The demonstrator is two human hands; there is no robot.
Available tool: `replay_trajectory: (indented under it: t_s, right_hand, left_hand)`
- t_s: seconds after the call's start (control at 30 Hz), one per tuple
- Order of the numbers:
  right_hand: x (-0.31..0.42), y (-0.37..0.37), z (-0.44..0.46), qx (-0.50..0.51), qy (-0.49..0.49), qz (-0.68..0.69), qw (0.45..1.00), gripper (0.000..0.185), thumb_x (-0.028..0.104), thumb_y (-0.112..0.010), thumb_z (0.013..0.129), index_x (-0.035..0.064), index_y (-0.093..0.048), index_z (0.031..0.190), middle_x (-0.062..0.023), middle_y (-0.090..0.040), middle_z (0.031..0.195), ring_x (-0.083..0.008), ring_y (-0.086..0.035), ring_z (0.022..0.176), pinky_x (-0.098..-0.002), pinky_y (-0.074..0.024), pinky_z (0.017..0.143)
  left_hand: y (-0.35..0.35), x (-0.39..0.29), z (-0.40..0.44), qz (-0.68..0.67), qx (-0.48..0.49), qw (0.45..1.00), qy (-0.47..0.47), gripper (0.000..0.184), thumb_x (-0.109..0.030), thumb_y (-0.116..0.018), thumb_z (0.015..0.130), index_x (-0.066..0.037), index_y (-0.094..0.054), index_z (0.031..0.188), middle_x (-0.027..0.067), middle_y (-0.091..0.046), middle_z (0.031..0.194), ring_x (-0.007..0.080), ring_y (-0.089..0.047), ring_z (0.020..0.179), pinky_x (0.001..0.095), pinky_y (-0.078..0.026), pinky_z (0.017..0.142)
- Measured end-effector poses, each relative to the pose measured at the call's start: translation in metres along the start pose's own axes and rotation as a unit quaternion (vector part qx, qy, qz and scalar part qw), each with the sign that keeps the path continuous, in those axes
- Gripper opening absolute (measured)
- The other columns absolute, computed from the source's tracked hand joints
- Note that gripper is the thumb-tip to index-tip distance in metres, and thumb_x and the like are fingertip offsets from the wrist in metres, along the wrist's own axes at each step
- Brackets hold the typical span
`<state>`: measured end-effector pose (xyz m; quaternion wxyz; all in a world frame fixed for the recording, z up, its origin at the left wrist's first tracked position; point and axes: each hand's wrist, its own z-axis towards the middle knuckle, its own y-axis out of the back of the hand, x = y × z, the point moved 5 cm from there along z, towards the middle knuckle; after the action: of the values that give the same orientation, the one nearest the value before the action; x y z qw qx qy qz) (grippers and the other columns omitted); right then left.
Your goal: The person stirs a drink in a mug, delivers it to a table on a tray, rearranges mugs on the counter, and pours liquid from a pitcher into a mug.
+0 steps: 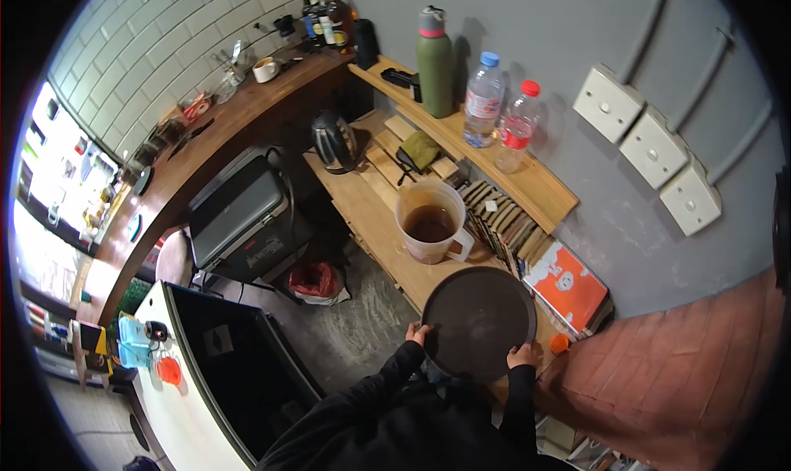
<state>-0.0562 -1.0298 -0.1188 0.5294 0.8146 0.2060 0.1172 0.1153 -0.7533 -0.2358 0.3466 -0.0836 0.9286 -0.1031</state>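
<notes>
A round dark brown tray is held level over the front end of the wooden bench. My left hand grips its left rim, and my right hand grips the rim at the lower right. Nothing stands on the tray. Just beyond it, a translucent plastic pitcher with brown liquid rests on the bench, its handle towards the tray. An orange notebook lies to the right of the tray, and a small orange object is near my right hand.
A shelf along the wall holds a green bottle and two plastic bottles. A black kettle stands at the bench's far end. On the left are a black cooler box, a bin with a red bag and a curved counter.
</notes>
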Motion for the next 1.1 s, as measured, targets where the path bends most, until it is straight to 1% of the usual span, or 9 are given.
replay_trajectory:
  t_s: [0.13,0.2,0.27,0.33,0.4,0.43,0.57,0.83,1.1]
  right_hand:
    - [0.068,0.037,-0.014,-0.029,0.152,0.122,0.980,0.029,0.027,-0.067,0.085,0.0045,-0.064,0.104,-0.0192,-0.069,0.099,-0.0378,-0.066,0.096,-0.0468,-0.0528,0.081]
    - [0.110,0.037,-0.021,0.082,0.258,0.192,0.943,0.024,0.025,-0.069,0.084,0.0056,-0.065,0.097,-0.0159,-0.070,0.091,-0.0357,-0.068,0.089,-0.0462,-0.0530,0.080]
    - [0.148,0.028,-0.025,0.088,0.337,0.187,0.918,0.024,0.025,-0.069,0.085,0.0063,-0.066,0.099,-0.0143,-0.070,0.085,-0.0338,-0.068,0.085,-0.0454,-0.0532,0.078]
    - [0.191,0.026,-0.044,0.154,0.438,0.188,0.865,0.024,0.022,-0.068,0.088,0.0010,-0.065,0.100,-0.0148,-0.070,0.085,-0.0282,-0.070,0.079,-0.0378,-0.0550,0.072]
    - [0.225,0.018,-0.059,0.184,0.479,0.180,0.839,0.023,0.020,-0.067,0.091,-0.0001,-0.064,0.101,-0.0136,-0.070,0.085,-0.0242,-0.070,0.077,-0.0351,-0.0550,0.070]
    - [0.243,0.016,-0.070,0.211,0.500,0.181,0.820,0.022,0.019,-0.065,0.093,-0.0012,-0.063,0.102,-0.0124,-0.070,0.085,-0.0202,-0.070,0.075,-0.0324,-0.0550,0.068]
    - [0.307,-0.004,-0.127,0.372,0.493,0.285,0.733,0.020,0.017,-0.057,0.100,-0.0012,-0.062,0.105,-0.0090,-0.068,0.083,-0.0133,-0.067,0.073,-0.0265,-0.0541,0.064]
    - [0.427,-0.057,-0.313,0.456,0.512,0.326,0.651,0.021,0.018,-0.054,0.101,-0.0010,-0.064,0.101,-0.0076,-0.069,0.082,-0.0135,-0.067,0.071,-0.0268,-0.0564,0.066]
    - [0.511,-0.122,-0.529,0.582,0.564,0.224,0.542,0.022,0.019,-0.052,0.103,-0.0008,-0.063,0.104,-0.0072,-0.068,0.085,-0.0135,-0.067,0.075,-0.0282,-0.0566,0.072]
  left_hand:
    - [0.010,0.004,-0.007,0.038,0.008,0.999,-0.005,0.042,-0.012,-0.064,0.085,-0.012,-0.049,0.124,0.0114,-0.066,0.110,0.0276,-0.061,0.102,0.0476,-0.049,0.088]
    - [0.024,0.007,-0.003,0.031,0.018,0.999,-0.017,0.042,-0.015,-0.063,0.087,-0.016,-0.049,0.126,0.0063,-0.065,0.116,0.0253,-0.057,0.110,0.0504,-0.045,0.094]
    - [0.036,-0.008,-0.022,0.045,0.013,0.998,-0.030,0.040,-0.017,-0.063,0.088,-0.018,-0.051,0.126,0.0069,-0.063,0.121,0.0247,-0.058,0.108,0.0495,-0.046,0.092]
    - [0.059,-0.022,-0.033,0.010,-0.003,0.999,-0.050,0.038,-0.020,-0.062,0.090,-0.017,-0.052,0.126,0.0078,-0.062,0.119,0.0263,-0.060,0.105,0.0481,-0.048,0.091]
    - [0.080,-0.027,-0.032,-0.161,0.025,0.987,0.000,0.036,-0.021,-0.062,0.091,-0.013,-0.054,0.125,0.0089,-0.062,0.113,0.0279,-0.062,0.105,0.0474,-0.050,0.090]
    - [0.088,-0.043,-0.048,-0.208,0.039,0.977,0.011,0.028,-0.021,-0.060,0.095,-0.015,-0.057,0.122,0.0078,-0.065,0.111,0.0260,-0.065,0.102,0.0413,-0.054,0.087]
    - [0.142,-0.099,-0.087,-0.288,0.065,0.954,-0.048,0.033,-0.027,-0.060,0.096,-0.014,-0.056,0.125,0.0105,-0.064,0.114,0.0262,-0.064,0.106,0.0422,-0.053,0.090]
    - [0.332,-0.175,-0.180,-0.332,0.087,0.915,-0.212,0.035,-0.025,-0.055,0.099,-0.011,-0.053,0.130,0.0102,-0.063,0.118,0.0235,-0.063,0.108,0.0395,-0.052,0.094]
    - [0.521,-0.196,-0.295,-0.378,-0.062,0.861,-0.335,0.034,-0.022,-0.053,0.100,-0.007,-0.050,0.130,0.0110,-0.063,0.115,0.0220,-0.063,0.108,0.0387,-0.051,0.097]
